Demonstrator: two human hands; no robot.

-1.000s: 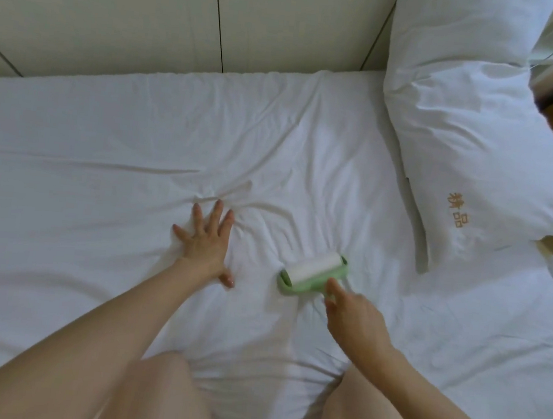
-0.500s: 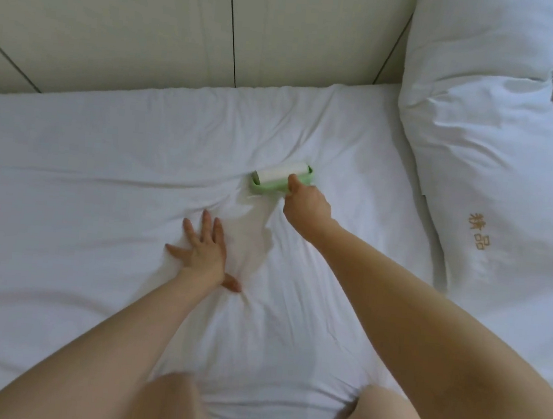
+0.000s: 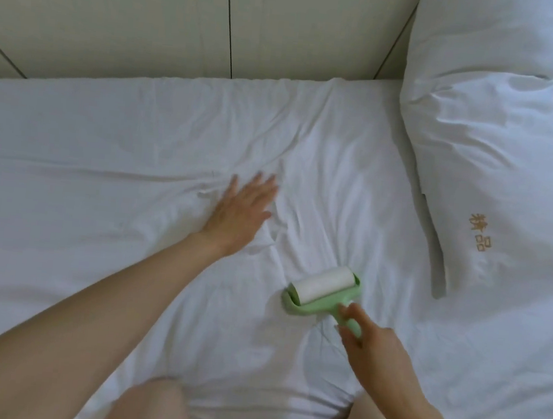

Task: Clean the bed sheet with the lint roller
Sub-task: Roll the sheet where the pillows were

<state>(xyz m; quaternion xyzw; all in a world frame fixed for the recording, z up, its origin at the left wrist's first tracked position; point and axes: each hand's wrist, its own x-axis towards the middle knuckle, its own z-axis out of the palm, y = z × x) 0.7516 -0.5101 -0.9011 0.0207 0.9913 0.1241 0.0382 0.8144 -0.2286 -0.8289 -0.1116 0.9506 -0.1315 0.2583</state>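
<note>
The white bed sheet covers the whole bed and is creased around the middle. A lint roller with a white sticky drum and a pale green frame lies on the sheet, near my knees. My right hand grips its short green handle from behind. My left hand lies flat on the sheet with straight fingers, to the left of and beyond the roller, pressing the fabric down.
A large white pillow with gold embroidered characters lies at the right. A pale panelled headboard or wall runs along the far edge of the bed. My bare knees rest on the sheet at the bottom.
My right hand pulled the lint roller back toward me from the far part of the sheet. My left hand slid a little forward and right, fingers now closer together.
</note>
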